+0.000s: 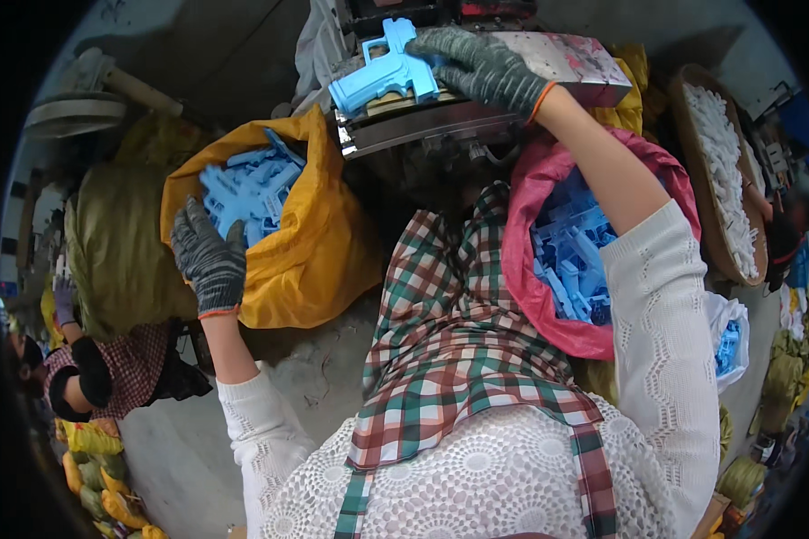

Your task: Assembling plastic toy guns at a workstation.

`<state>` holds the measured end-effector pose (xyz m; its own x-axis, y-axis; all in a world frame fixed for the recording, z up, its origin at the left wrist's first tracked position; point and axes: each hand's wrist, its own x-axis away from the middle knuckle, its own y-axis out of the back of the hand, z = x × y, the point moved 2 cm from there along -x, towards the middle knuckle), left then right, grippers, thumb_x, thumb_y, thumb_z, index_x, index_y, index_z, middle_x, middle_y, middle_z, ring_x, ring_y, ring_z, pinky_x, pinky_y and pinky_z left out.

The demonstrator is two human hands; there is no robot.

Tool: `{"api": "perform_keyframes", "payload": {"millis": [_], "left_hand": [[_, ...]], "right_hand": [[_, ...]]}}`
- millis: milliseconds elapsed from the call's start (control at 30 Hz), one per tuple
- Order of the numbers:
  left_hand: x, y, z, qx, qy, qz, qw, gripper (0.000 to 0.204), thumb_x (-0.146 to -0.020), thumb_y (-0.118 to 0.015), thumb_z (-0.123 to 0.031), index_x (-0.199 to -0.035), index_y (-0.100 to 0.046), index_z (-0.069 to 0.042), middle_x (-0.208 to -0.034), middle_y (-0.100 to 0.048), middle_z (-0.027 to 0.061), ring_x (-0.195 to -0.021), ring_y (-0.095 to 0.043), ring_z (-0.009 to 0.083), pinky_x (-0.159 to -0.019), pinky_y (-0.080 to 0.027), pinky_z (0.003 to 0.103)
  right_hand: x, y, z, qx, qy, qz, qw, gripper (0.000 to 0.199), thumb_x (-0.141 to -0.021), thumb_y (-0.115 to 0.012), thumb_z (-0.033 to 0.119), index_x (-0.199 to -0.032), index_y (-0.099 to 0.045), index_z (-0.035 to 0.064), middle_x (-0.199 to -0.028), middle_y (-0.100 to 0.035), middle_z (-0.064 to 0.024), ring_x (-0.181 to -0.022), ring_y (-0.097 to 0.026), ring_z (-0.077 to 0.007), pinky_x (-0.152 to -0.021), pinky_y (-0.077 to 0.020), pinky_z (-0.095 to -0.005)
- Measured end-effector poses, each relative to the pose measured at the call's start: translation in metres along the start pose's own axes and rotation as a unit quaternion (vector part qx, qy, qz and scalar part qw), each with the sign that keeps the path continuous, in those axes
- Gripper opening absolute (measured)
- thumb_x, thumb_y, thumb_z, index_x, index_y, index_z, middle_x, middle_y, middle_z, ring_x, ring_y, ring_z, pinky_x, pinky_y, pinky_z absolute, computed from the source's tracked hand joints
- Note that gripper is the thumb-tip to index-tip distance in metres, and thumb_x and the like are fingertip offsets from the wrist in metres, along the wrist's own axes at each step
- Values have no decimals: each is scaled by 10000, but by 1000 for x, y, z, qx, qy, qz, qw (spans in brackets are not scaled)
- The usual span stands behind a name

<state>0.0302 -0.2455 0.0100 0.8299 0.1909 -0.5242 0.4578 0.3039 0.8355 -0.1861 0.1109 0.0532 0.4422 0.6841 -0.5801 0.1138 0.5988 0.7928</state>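
The right hand (485, 67), fingers closed on the blue toy gun shell (385, 76) lying on the press surface (440, 121), holds a light, stiff plastic part best gripped by its body, while the left hand (209, 259) reaches open-fingered toward the yellow bag (324, 242).

A single head-worn fisheye camera is looking steeply down the person's chest, sitting close over the apron (458, 359), taking in both sacks, the press ahead, and bending edges toward its dark rim.
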Motion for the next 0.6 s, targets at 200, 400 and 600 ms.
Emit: {"api": "perform_keyframes", "payload": {"millis": [200, 400, 600], "left_hand": [[14, -12, -22, 147, -70, 132, 978, 621, -800, -666, -262, -1328, -413, -54, -1205, -526, 213, -1123, -489, 356, -962, -377, 425], [33, -3, -76, 350, -195, 441, 803, 577, -818, -662, -226, -1328, -431, -87, -1180, -571, 174, -1087, -547, 315, -907, -431, 384], [30, -13, -109, 311, -251, 431, 809, 563, -823, -651, -223, -1325, -433, -90, -1205, -560, 169, -1123, -528, 304, -932, -421, 373]], "right_hand": [[31, 38, 36, -70, -69, 8, 995, 456, -826, -629, 112, -1262, -502, 72, -1240, -549, -114, -1148, -519, -249, -989, -396, -337], [174, 96, 44, -76, -245, 380, 889, 519, -786, -663, 258, -1255, -510, 98, -1221, -557, -131, -1134, -517, -304, -963, -409, -374], [338, 63, 63, 137, -429, 270, 851, 584, -676, -727, 189, -1209, -521, 68, -1121, -586, -159, -1017, -570, -325, -879, -450, -392]]}}
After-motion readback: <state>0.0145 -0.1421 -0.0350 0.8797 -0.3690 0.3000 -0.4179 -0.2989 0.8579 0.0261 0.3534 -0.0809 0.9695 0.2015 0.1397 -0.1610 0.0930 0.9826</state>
